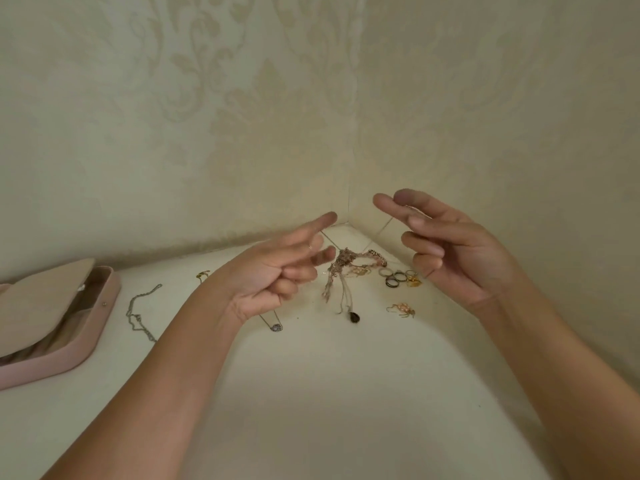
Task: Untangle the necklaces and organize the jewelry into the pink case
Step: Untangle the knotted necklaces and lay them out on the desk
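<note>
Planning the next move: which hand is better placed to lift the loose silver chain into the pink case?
Probably the left hand: the silver chain lies on its side, between that forearm and the open pink case. The right hand hovers near the rings, and would have to cross the tangle.

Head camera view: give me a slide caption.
Left hand and right hand hover above a tangled clump of gold-toned necklaces; open pink jewelry case sits at left.

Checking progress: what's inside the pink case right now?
Only beige padded lining shows inside the pink case; no jewelry is visible there. Its tilted lid covers most of the interior.
</note>
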`<action>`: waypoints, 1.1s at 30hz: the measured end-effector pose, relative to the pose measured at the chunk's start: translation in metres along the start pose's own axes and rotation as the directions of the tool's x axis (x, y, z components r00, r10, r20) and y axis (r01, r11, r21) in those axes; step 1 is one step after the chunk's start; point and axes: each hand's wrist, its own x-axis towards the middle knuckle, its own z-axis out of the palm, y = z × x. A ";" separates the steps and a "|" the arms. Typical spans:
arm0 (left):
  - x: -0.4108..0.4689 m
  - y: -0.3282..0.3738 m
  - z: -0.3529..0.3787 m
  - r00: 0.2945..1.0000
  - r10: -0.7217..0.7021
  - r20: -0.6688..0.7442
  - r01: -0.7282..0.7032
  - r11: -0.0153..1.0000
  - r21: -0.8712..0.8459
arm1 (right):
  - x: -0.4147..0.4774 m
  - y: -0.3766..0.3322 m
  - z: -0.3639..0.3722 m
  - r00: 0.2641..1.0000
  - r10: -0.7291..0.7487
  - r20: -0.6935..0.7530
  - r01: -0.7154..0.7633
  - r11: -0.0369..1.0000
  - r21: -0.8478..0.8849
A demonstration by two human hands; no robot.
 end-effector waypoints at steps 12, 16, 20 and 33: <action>0.002 -0.009 0.012 1.000 0.010 -0.021 0.000 0.908 0.419 | -0.004 -0.007 -0.007 0.997 -0.053 0.058 0.077 0.790 -0.608; 0.003 -0.010 0.013 0.988 0.148 -0.052 -0.106 0.874 0.474 | 0.000 0.005 -0.007 0.999 -0.028 -0.035 -0.019 0.453 -0.891; 0.004 -0.011 0.013 0.981 0.194 -0.006 -0.162 0.833 0.529 | 0.005 0.024 -0.001 0.989 -0.138 -0.053 0.012 0.430 -0.903; 0.006 -0.014 0.014 0.982 0.179 0.062 -0.183 0.811 0.556 | 0.008 0.039 0.010 0.972 -0.212 -0.098 0.039 0.563 -0.826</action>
